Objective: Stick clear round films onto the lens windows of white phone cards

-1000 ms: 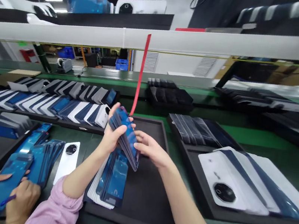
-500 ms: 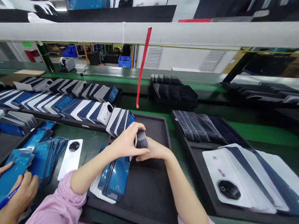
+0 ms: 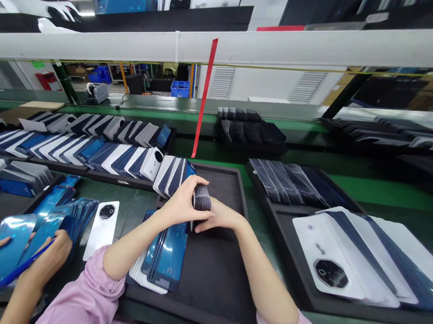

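Note:
Above a black foam tray (image 3: 222,283), both my hands grip one stack of thin phone back covers (image 3: 203,199), its edges turned toward me. My left hand (image 3: 182,200) clasps it from the left, with thumb and fingers around the near end. On the other side my right hand (image 3: 218,216) is closed about the stack, its fingers partly hidden. Below my left wrist, blue-filmed phone back covers (image 3: 169,258) lie fanned over white ones in the tray. More white and blue covers (image 3: 173,174) lean together at the tray's back left corner.
A co-worker's hands (image 3: 47,258) at the lower left hold blue-filmed panels and a blue pen (image 3: 25,266). A white phone cover (image 3: 102,231) lies between us. To the right, another tray (image 3: 302,296) carries large white and dark covers (image 3: 334,252). A shelf rail (image 3: 234,52) crosses above.
My hands stay closed on the stack, with barely any shift. The co-worker's hand with the pen has moved right and up, and the blue panels there are now apart.

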`<state>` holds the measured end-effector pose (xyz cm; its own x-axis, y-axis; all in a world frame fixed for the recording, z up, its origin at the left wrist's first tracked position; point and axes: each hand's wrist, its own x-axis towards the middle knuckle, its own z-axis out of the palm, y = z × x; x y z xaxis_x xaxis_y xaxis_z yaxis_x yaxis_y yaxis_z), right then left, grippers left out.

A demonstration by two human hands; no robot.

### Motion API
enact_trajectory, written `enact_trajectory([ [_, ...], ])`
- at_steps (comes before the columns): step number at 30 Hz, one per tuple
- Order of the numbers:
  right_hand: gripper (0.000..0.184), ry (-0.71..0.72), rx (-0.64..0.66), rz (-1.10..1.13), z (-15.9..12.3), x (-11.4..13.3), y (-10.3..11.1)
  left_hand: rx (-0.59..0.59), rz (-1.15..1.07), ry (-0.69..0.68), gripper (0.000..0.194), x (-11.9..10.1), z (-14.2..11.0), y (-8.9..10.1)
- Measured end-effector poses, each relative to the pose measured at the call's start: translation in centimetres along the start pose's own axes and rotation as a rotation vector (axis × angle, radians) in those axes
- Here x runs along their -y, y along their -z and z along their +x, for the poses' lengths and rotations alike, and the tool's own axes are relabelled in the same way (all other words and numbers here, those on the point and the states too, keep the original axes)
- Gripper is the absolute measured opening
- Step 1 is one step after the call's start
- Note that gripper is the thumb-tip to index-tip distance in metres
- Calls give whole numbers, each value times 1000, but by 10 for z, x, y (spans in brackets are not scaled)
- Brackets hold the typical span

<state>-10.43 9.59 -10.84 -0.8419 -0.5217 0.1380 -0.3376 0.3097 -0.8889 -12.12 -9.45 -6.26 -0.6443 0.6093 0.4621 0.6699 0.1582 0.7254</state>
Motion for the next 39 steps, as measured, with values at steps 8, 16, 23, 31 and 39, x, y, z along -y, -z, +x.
enact_trajectory([
  [8,125,1,-73,40,3,-3,-6,-81,-40,92,65,-9,-1,1],
  [16,125,-52,-173,59,-1,35,-6,-278,-246,127,63,-14,-2,10],
  [23,49,-87,-196,213,-4,66,-27,-175,-566,376,101,-21,-1,31],
  [31,76,21,-266,344,8,57,-30,-127,-377,220,98,-31,-2,27],
  [39,119,104,-196,247,1,31,-5,-177,-270,191,113,-28,-3,12],
])
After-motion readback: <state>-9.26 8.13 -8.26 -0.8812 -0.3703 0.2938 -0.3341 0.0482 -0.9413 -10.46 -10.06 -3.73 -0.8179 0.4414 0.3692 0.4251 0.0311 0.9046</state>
